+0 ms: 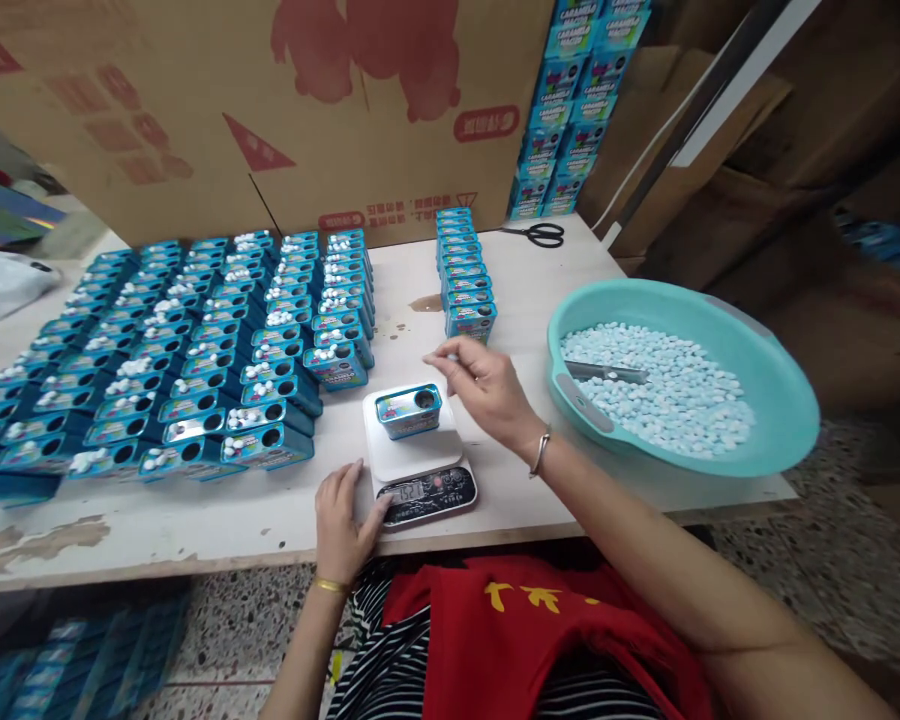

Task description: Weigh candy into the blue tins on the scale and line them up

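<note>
I see a blue tin (409, 410) with round hole atop the scale (418, 460); my right hand (487, 390) pinches closed above it, contents unclear; left hand (343, 525) rests flat, empty, beside the scale.

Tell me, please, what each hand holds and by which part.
Right hand pinches something small, too small to identify; left hand holds nothing, thumb resting on the scale.
</note>
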### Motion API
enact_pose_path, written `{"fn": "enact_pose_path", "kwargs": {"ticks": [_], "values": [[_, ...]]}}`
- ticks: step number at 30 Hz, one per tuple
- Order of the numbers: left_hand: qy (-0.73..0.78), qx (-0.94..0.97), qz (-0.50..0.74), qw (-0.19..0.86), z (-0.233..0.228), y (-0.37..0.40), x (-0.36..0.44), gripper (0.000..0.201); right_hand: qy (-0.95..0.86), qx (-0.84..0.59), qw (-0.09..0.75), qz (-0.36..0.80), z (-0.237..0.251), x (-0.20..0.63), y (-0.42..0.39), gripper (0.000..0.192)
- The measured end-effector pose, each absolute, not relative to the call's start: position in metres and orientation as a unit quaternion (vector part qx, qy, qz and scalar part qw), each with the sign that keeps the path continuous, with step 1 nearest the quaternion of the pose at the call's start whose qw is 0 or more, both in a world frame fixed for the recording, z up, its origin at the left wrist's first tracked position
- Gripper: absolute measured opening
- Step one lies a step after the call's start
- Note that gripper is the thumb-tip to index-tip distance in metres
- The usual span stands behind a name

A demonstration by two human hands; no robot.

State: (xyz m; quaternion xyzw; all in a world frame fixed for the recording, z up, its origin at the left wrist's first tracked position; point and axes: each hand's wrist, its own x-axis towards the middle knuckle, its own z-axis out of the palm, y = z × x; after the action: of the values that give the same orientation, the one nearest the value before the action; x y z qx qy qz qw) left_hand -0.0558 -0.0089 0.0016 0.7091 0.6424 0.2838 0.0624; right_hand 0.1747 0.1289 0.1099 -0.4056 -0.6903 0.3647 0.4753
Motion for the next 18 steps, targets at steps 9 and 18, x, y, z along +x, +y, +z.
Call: {"fn": "enact_pose_path", "kwargs": {"ticks": [9,18], "values": [[0.65,0.7,0.29,0.064,-0.002,-0.006,-0.058,0.044,-0.792,-0.414,0.426,0.144,0.102,0.176,0.116,0.025],[0.615,0.729,0.299,0.037,-0.001,0.013,-0.062,0.042,-0.648,-0.741,0.097,0.149,0.116,0.369,0.127,0.053]]}}
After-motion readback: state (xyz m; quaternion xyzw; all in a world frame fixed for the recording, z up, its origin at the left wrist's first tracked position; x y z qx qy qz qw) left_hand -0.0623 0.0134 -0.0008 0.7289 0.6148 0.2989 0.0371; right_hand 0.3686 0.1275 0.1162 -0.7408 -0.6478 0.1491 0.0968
